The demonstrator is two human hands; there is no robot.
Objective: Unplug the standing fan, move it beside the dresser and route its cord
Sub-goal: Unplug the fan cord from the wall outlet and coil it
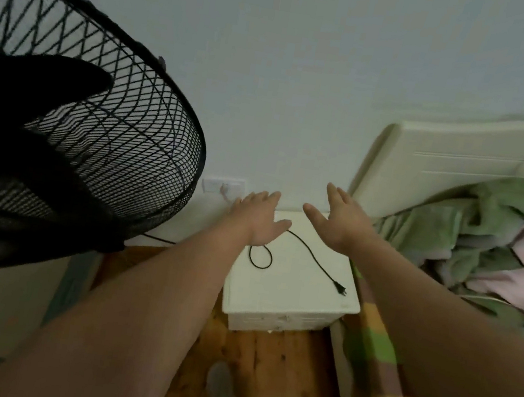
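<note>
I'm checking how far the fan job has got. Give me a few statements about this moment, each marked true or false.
1. The plug lies on the white dresser. True.
2. The left hand grips the cord. False: it is open above the cord, gripping nothing.
3. The fan stands left of the dresser. True.
4. The right hand holds the plug. False: it is open and empty, apart from the plug.
5. The cord forms a loop on the dresser top. True.
</note>
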